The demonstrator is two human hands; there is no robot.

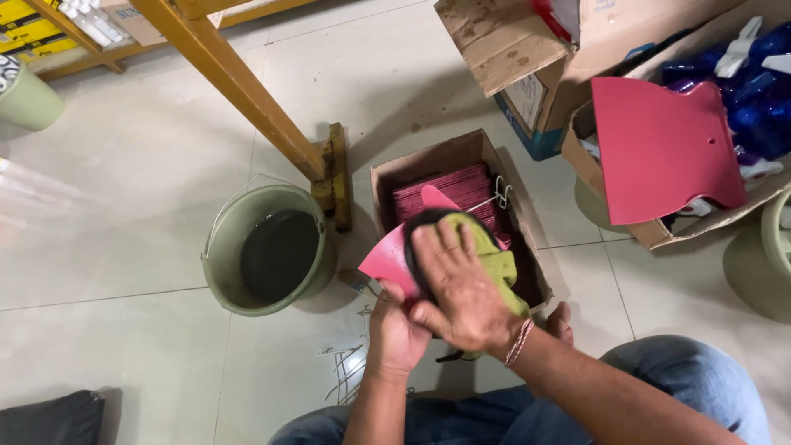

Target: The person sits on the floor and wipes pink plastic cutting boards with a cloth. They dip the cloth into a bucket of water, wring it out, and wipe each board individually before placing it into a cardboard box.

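Note:
My left hand (395, 334) grips the lower edge of a flat pink plastic piece (387, 257) and holds it over a small open cardboard box (428, 161). My right hand (457, 288) lies flat on top of it, pressing a green and black cloth (493, 257) against its surface. The box holds a stack of more pink pieces (453, 191) standing on edge. A thin wire hook (498, 198) sticks up from the stack.
A green bucket (221, 247) with dark water stands to the left of the box. A yellow frame leg (247, 91) runs down behind it. At right, another pink piece (663, 148) rests on a carton of blue spray bottles (758, 91). Wire hooks (346, 367) lie on the tiled floor.

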